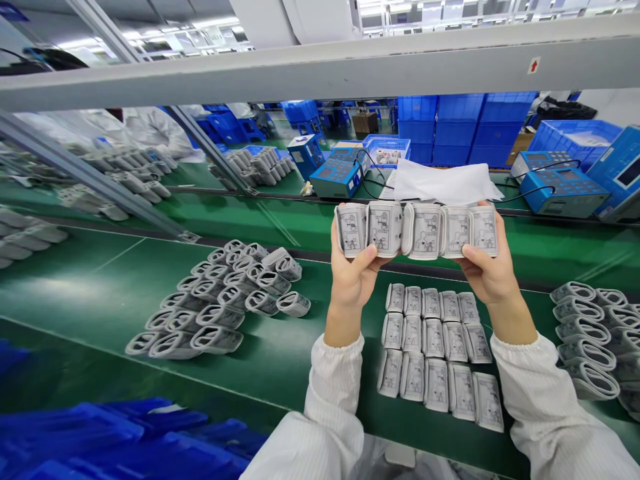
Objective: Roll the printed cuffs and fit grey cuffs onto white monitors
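Cuffs (pixel 423 231), five of them side by side, are up in the air between the worker's two hands, and the head view is the one that shows it. From where I stand, the left hand (pixel 354 275) has the left end, its thumb pressed to the lower edge of the second cuff; the right hand (pixel 487 272) clasps the other end, thumb low near where the fourth and fifth meet. Both grips are closed on the strip, though the fingers behind it are mostly out of sight.

What counts is how that strip lies: its long axis runs straight across from palm to palm, about level, printed faces turned to the worker. Neither hand is clearly nearer; each owns an end, and the middle cuff sits between with no thumb on it.

Below, on the green bench (pixel 287 373), three rows (pixel 433 337) of five more lie between the forearms, roughly in line with the strip. A heap (pixel 219 315) of rolled ones stands off the left arm, another pile (pixel 586 352) beyond the right. Past the hands, a white sheet (pixel 443 183) lies near blue meters (pixel 336 180).
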A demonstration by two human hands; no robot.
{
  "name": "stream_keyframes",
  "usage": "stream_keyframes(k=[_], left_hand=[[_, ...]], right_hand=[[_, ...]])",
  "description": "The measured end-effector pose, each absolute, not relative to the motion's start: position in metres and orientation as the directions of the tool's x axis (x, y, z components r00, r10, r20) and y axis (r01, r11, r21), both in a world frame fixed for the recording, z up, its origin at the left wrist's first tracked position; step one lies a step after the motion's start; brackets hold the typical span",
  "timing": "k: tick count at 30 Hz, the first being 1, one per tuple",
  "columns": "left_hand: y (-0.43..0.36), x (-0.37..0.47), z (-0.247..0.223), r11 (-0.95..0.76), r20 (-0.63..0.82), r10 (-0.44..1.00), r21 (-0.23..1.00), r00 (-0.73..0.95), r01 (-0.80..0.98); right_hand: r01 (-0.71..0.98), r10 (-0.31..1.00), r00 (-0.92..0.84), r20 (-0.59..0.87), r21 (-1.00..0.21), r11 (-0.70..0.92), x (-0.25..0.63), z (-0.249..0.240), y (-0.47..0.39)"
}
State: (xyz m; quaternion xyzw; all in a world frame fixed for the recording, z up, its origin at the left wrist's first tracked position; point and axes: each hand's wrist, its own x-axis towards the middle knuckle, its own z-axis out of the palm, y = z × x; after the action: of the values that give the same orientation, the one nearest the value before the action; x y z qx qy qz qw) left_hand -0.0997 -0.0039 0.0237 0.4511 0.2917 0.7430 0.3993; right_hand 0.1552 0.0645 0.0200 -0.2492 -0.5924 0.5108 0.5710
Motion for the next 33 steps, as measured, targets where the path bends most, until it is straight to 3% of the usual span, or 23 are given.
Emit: stream_keyframes(k=[10, 19, 33], left_hand=[[-0.0037, -0.0977, 0.0282, -0.496, 0.413, 0.864, 0.795, -0.288, -0.349], [-0.003, -0.0979, 0.0267, -0.502, 0.423, 0.859, 0.805, -0.287, -0.316], [-0.0039, -0.1009, 0.0242, -0.497, 0.425, 0.865, 0.799, -0.267, -0.338]], right_hand=[[-0.266, 0.889, -0.131, 0.439, -0.879, 0.395, 0.1502, 0.0248, 0.0616], [-0.225, 0.867, -0.149, 0.476, -0.87, 0.439, 0.153, 0.0227, 0.0629], [-0.294, 0.896, -0.144, 0.421, -0.882, 0.367, 0.1495, 0.0252, 0.0619]])
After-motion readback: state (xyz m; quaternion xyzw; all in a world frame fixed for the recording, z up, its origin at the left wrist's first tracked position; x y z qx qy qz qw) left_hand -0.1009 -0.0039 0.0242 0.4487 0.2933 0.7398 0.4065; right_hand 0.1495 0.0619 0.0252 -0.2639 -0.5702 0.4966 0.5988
